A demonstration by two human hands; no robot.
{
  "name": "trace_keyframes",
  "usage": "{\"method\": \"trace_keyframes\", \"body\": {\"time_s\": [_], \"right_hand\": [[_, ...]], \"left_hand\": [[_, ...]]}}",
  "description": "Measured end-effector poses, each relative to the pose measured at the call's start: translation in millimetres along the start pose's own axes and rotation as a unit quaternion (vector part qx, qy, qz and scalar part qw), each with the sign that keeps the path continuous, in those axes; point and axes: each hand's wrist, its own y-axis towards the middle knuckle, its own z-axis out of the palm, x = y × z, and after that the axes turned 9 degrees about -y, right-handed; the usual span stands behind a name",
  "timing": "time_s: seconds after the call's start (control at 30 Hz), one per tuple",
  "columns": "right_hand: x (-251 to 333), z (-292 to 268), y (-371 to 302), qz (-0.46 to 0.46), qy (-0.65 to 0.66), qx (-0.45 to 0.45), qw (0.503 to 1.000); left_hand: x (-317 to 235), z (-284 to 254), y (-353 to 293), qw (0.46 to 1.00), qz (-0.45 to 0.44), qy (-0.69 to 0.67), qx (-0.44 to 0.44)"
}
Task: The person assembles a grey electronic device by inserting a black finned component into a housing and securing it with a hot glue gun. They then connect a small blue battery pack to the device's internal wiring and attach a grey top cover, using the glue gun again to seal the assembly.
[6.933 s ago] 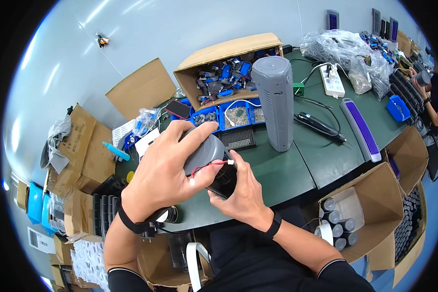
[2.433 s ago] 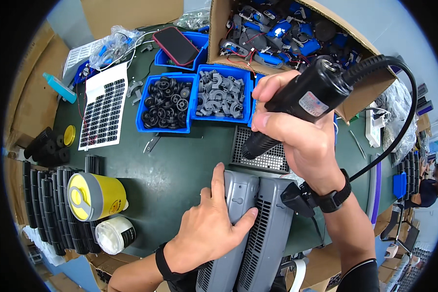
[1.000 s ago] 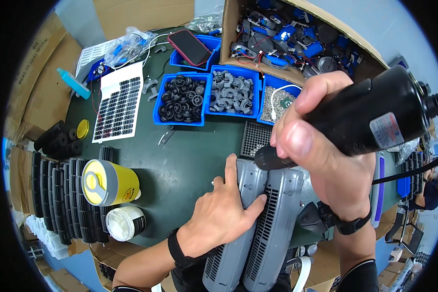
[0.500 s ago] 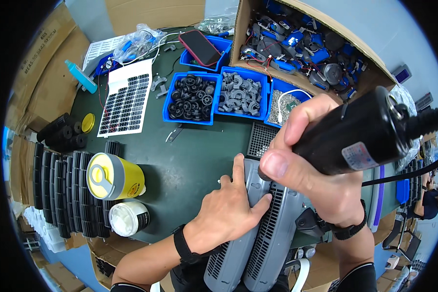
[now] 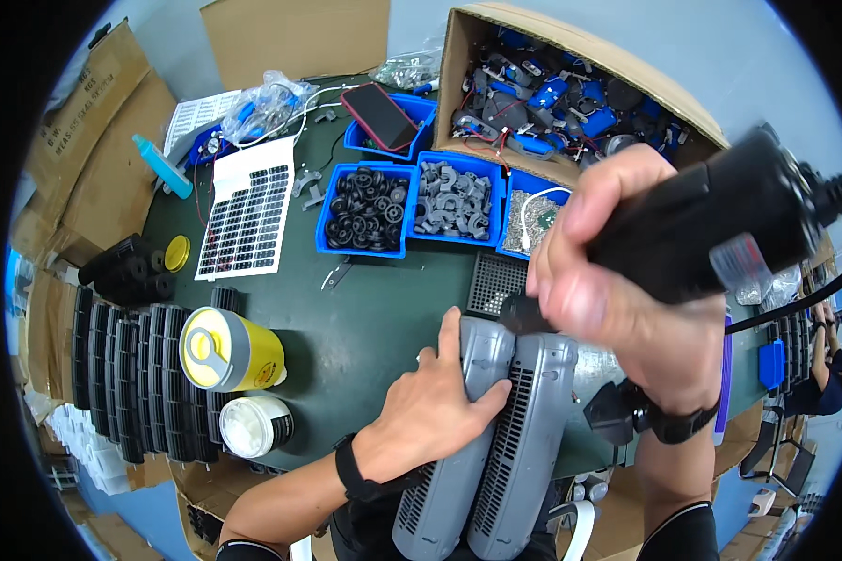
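Note:
A long grey plastic housing of two slotted bars (image 5: pixel 524 421) stretches from the table edge toward me. My left hand (image 5: pixel 430 397) lies over the left bar near its far end, index finger along the outer side and thumb across the top, gripping it. In my right hand (image 5: pixel 617 280) is a black electric screwdriver (image 5: pixel 702 229), held by its body with its cable running off to the right. Its dark, blurred nose (image 5: pixel 526 315) hovers by the housing's far end; the bit's tip cannot be made out.
Blue bins hold black wheels (image 5: pixel 367 208), grey clips (image 5: pixel 454 196) and small screws (image 5: pixel 524 220). Behind them stands a carton (image 5: pixel 580 164) of blue-and-grey parts. A black perforated tray (image 5: pixel 496 283), yellow cup (image 5: pixel 234 351), white jar (image 5: pixel 253 427) and black ribbed rollers (image 5: pixel 150 383) are also around.
My right hand and the screwdriver have lifted away from the housing's far end and moved right. The left hand keeps its place on the housing. The whole view has shifted slightly.

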Motion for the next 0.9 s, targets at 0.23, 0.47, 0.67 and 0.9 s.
{"method": "trace_keyframes", "body": {"time_s": [0.23, 0.47, 0.67, 0.9], "right_hand": [[-60.1, -20.2, 6.0, 0.084, 0.074, -0.007, 0.994], [-90.3, -8.9, 11.8, 0.117, 0.111, 0.006, 0.987], [-99.3, -4.3, 16.3, 0.11, 0.094, -0.023, 0.989], [-96.9, -5.1, 15.4, 0.124, 0.04, 0.003, 0.991]], "left_hand": [[-27.1, -19.2, -62.5, 0.991, 0.053, -0.117, -0.044], [-37.1, -8.4, -69.2, 0.99, 0.061, -0.091, -0.088], [-32.8, -3.9, -68.0, 0.988, 0.07, -0.091, -0.107], [-36.7, -1.4, -71.9, 0.984, 0.055, -0.12, -0.118]]}}
